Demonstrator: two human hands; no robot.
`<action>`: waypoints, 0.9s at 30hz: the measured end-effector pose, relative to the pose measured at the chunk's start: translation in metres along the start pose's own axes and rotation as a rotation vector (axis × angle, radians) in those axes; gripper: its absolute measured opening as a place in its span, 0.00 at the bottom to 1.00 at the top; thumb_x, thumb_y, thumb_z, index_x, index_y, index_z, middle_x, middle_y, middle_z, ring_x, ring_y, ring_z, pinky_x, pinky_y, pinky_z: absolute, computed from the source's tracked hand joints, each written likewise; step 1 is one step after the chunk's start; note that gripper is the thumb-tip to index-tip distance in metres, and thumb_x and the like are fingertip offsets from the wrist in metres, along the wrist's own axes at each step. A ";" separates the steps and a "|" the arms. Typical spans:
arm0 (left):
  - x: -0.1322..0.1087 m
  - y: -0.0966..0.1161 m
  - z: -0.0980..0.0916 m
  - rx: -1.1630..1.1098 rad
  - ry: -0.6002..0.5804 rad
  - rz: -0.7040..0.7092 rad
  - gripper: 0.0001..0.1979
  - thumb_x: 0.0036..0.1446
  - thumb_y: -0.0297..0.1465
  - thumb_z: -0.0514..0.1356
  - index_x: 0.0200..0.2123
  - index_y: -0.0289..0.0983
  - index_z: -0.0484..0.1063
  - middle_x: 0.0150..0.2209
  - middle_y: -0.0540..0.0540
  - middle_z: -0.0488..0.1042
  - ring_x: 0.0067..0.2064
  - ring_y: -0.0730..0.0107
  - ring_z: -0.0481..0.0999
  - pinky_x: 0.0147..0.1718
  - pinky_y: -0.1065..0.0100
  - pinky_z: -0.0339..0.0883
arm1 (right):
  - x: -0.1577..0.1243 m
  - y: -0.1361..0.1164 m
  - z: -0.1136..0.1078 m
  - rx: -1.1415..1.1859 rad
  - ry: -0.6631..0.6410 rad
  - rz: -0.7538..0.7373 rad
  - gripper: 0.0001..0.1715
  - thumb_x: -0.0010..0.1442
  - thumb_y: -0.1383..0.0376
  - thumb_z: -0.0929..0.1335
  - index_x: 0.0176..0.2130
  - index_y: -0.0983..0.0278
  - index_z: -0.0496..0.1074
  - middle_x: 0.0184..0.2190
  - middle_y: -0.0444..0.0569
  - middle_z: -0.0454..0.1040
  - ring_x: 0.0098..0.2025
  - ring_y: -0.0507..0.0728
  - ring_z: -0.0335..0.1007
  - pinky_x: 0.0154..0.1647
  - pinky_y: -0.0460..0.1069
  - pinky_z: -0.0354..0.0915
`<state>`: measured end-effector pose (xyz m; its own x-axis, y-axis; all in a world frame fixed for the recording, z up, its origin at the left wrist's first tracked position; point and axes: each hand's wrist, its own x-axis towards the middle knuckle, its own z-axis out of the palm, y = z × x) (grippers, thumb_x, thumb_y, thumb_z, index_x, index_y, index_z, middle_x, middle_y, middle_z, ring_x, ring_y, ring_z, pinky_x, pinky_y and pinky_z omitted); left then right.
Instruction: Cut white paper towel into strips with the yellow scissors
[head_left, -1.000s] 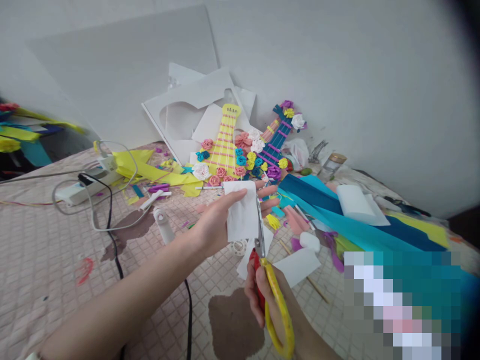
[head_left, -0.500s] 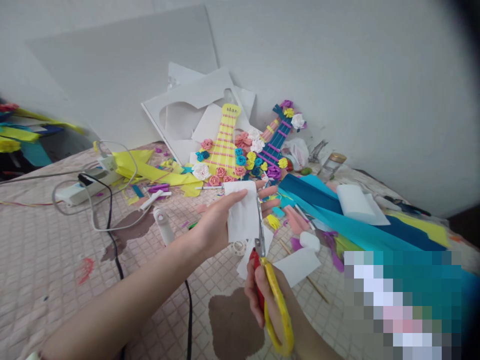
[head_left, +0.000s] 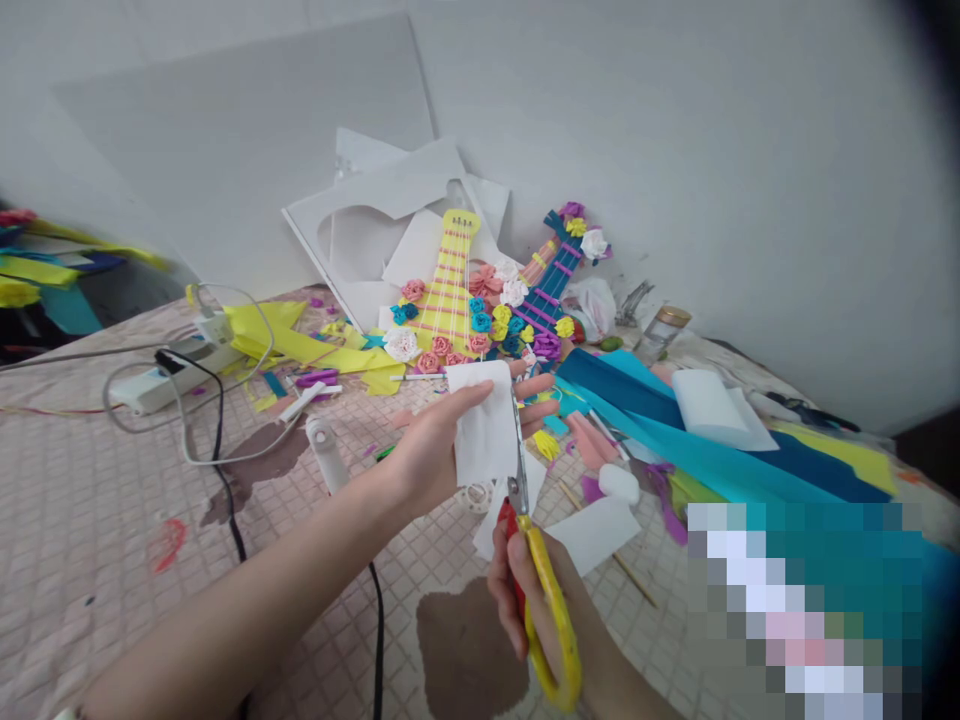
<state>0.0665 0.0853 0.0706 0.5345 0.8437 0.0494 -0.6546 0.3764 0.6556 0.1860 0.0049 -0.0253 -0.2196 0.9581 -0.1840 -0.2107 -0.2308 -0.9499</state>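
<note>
A small white rectangle of paper [head_left: 484, 440] is pinched in my left hand [head_left: 427, 450], the thumb across its upper front and the fingers reaching out behind it. My right hand [head_left: 536, 590] grips scissors [head_left: 553, 610] with one yellow and one red handle. Their blades point up along the right edge of the paper, close together. Part of the red handle is hidden by my fingers. Just below the paper lie white paper pieces [head_left: 596, 532] and a partly covered white ring-shaped roll [head_left: 475, 497] on the table.
Behind stand a yellow paper guitar [head_left: 450, 290] and a blue one [head_left: 553, 285] with paper flowers. Blue crepe paper [head_left: 667, 430] lies at right, a power strip [head_left: 169, 380] with cables at left. A white glue gun [head_left: 328, 453] rests near my left forearm.
The scissor handles have shifted slightly left and drawn closer together at the paper's right edge. My left hand and the paper stay nearly still.
</note>
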 end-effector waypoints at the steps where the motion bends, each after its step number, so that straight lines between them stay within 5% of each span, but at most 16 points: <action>1: 0.000 0.000 0.000 -0.001 -0.010 -0.005 0.24 0.59 0.28 0.50 0.59 0.35 0.56 0.53 0.39 0.69 0.53 0.57 0.68 0.57 0.54 0.51 | 0.000 0.000 0.000 -0.012 -0.008 -0.006 0.29 0.49 0.41 0.64 0.22 0.62 0.54 0.14 0.34 0.55 0.09 0.43 0.49 0.06 0.38 0.49; 12: -0.001 -0.003 -0.001 -0.005 -0.050 -0.006 0.23 0.58 0.28 0.51 0.58 0.35 0.59 0.55 0.40 0.67 0.55 0.56 0.66 0.57 0.55 0.52 | -0.001 -0.007 0.001 -0.080 -0.019 0.000 0.31 0.51 0.38 0.60 0.26 0.63 0.57 0.12 0.33 0.55 0.08 0.42 0.48 0.07 0.37 0.46; 27: 0.003 0.001 0.002 -0.021 0.047 0.014 0.18 0.59 0.32 0.49 0.50 0.31 0.67 0.51 0.40 0.71 0.53 0.58 0.68 0.57 0.57 0.53 | -0.007 -0.014 0.005 -0.090 0.031 0.017 0.32 0.49 0.37 0.60 0.28 0.63 0.58 0.13 0.33 0.54 0.09 0.42 0.46 0.09 0.38 0.46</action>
<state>0.0679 0.0873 0.0731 0.5002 0.8656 0.0227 -0.6730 0.3721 0.6392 0.1856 0.0001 -0.0093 -0.1928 0.9592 -0.2068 -0.1206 -0.2323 -0.9651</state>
